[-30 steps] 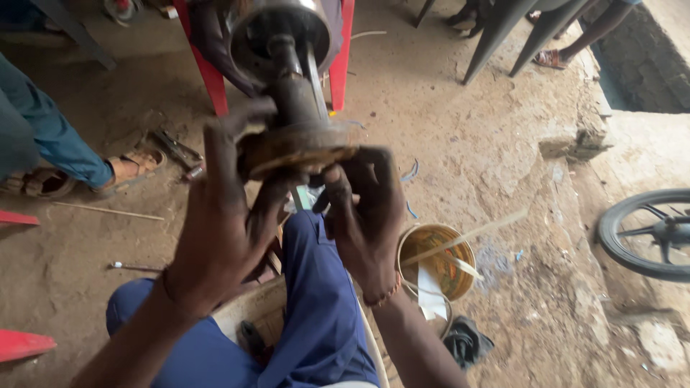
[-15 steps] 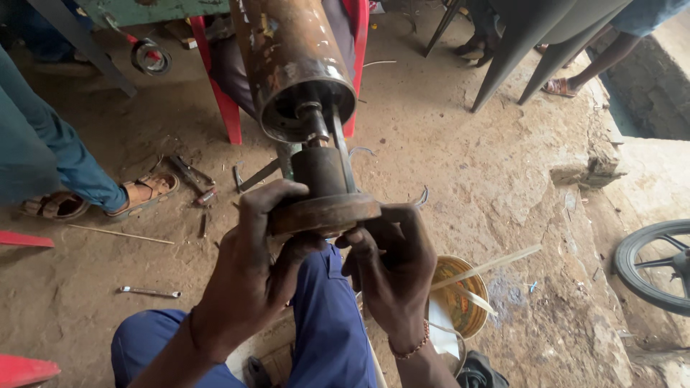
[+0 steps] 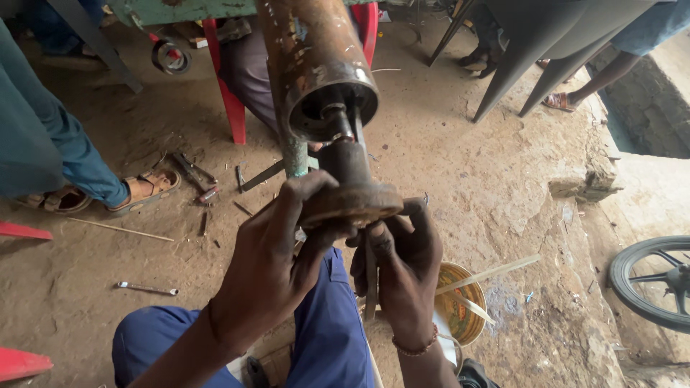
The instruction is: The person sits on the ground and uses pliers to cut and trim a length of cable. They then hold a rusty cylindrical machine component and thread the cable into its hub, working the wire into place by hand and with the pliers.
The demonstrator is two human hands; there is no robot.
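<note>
A rusty metal tube [image 3: 316, 65] slants down from the top of the view, open at its lower end. A shaft with a rusty round flange [image 3: 352, 205] sticks out of that open end. My left hand [image 3: 277, 255] grips the flange from the left, fingers curled over its rim. My right hand [image 3: 402, 269] is closed under the flange on the right, holding a thin metal rod [image 3: 370, 284] that points downward. Both hands are dark with grease. My blue trouser legs [image 3: 327, 330] lie below them.
A yellow tin [image 3: 460, 305] with a stick stands right of my right hand. Tools [image 3: 194, 176] and a spanner [image 3: 147, 289] lie on the dirt floor at left. A person's sandalled foot [image 3: 140, 188] is left, a red chair leg [image 3: 226, 100] behind, a wheel [image 3: 650, 284] at right.
The view has tilted so the tube and flange sit lower and larger. Both hands stay on the flange, and the shaft shows further out of the tube.
</note>
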